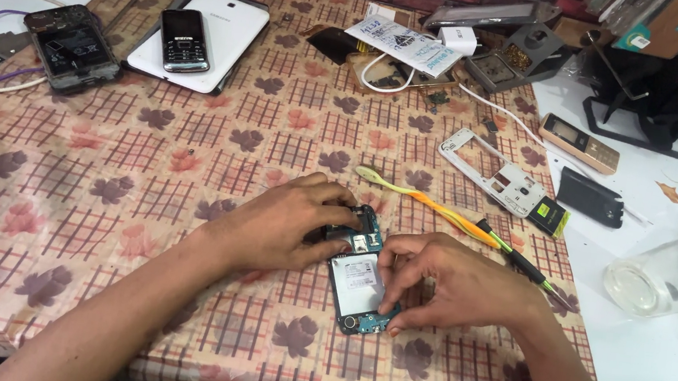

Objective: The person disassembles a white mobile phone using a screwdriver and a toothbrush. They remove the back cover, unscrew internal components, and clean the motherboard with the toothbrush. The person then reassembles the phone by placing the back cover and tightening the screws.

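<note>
1. Both hands are on an opened-up phone [358, 282], back cover off, lying flat on the surface [181, 196] near its front edge. You can see the teal circuit board at the top and bottom, and a pale rectangular battery in the middle.
2. Left hand [282, 225] curls over the top end of the phone, fingertips pressed down on the board there. Its grip looks closed onto the phone's upper edge.
3. Right hand [453, 282] has its grip pinching the lower right side of the phone, thumb down by the bottom connector board.
4. The surface has a glossy plastic cover, tan checks with maroon and pink leaf prints.
5. Just beyond the hands: a yellow-and-orange toothbrush [429, 201] and a thin screwdriver [522, 260] with a black-and-green handle, lying at a slant.
6. Further back: a white plastic phone frame [491, 172], a white tablet [211, 34] with a black keypad phone [183, 40] resting on top, and another gutted dark phone [71, 48] at far left.
7. A clear glass [650, 280] lies on its side at right.
</note>
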